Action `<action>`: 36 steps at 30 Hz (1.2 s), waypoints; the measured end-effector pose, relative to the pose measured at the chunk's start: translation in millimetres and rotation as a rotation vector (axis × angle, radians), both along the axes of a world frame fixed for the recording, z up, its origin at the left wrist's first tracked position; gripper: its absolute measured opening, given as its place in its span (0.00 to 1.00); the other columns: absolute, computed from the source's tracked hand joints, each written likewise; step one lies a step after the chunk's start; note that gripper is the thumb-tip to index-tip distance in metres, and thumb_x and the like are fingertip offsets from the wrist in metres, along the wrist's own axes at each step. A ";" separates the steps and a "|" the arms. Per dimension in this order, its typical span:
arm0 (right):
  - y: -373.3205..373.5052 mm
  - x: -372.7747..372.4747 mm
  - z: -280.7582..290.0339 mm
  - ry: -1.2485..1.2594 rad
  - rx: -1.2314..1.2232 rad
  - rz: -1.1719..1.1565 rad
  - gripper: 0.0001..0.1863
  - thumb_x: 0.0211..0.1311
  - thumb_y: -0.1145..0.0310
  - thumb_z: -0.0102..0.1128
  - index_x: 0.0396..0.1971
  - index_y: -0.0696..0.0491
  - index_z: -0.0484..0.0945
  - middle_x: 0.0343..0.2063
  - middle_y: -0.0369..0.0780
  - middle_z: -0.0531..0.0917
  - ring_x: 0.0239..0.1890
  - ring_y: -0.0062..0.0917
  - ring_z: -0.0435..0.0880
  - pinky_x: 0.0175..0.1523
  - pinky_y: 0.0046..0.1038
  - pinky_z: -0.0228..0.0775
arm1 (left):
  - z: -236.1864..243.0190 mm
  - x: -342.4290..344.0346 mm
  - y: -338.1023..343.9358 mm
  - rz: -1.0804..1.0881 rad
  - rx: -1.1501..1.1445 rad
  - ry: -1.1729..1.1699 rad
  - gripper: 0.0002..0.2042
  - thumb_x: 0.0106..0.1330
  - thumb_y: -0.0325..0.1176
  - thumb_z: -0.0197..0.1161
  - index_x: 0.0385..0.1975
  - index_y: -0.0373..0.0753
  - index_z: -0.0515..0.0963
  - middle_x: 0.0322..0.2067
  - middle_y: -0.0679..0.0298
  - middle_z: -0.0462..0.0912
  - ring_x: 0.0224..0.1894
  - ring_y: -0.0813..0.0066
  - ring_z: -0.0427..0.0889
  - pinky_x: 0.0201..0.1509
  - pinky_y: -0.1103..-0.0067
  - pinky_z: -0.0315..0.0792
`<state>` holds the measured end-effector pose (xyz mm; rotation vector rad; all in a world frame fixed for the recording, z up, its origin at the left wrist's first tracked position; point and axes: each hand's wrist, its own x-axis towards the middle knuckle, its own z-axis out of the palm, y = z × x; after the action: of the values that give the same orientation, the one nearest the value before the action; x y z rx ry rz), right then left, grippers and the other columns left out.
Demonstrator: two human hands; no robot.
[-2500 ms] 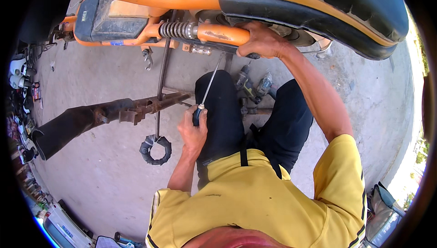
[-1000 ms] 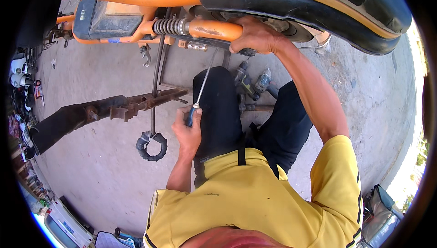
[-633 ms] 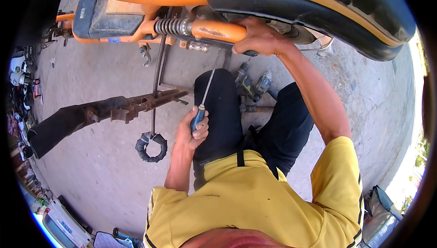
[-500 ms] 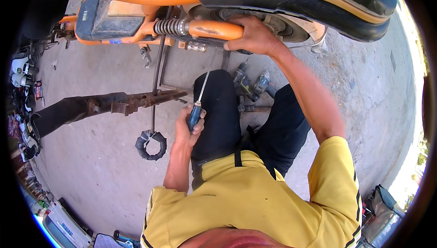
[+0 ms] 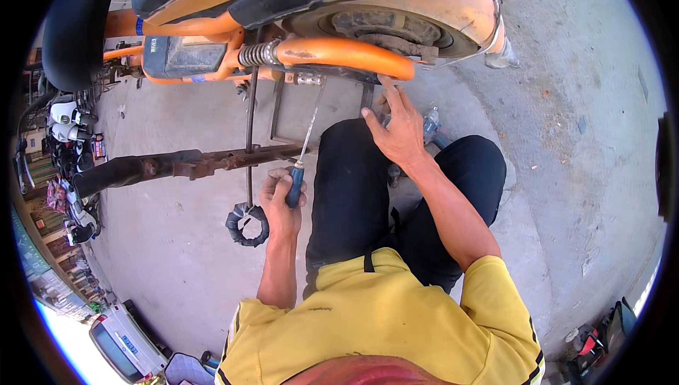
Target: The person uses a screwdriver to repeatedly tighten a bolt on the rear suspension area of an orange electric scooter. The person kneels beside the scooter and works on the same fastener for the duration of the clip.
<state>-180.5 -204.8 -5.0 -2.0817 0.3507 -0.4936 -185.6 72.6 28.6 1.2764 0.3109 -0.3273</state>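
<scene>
My left hand (image 5: 277, 205) is closed around the dark blue handle of a screwdriver (image 5: 296, 183). Its long thin shaft points up toward the underside of an orange two-wheeler (image 5: 185, 37). Beside the vehicle's curved orange tube (image 5: 339, 53), my right hand (image 5: 402, 134) is raised, fingers apart and holding nothing. Its fingertips reach the tube's lower edge; whether they touch it I cannot tell. A coil spring shock (image 5: 259, 55) joins the tube's left end, and a dusty rear wheel (image 5: 385, 26) sits behind it.
A rusty metal beam (image 5: 194, 164) lies left of my knees, crossed by an upright rod (image 5: 251, 113) near a black-wrapped ring (image 5: 247, 225). A power tool (image 5: 431, 125) is partly hidden behind my right hand. Parked scooters (image 5: 67, 120) and a white car (image 5: 127, 342) stand at left.
My right hand has let go of the orange tube and drawn back toward me, fingers spread. The view has shifted, showing more of the wheel. The screwdriver stays in my left hand.
</scene>
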 end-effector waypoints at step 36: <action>-14.8 -11.8 0.6 0.036 0.229 0.335 0.47 0.58 0.66 0.71 0.74 0.55 0.54 0.38 0.53 0.86 0.38 0.51 0.86 0.43 0.46 0.78 | -8.8 -25.2 13.5 -0.233 0.794 -0.325 0.20 0.72 0.48 0.68 0.27 0.40 0.70 0.21 0.70 0.71 0.19 0.84 0.65 0.21 0.84 0.54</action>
<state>-192.3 -219.6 -4.4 -1.8777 0.0705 -0.2046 -210.8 86.1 19.8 2.1264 -0.0024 -0.1865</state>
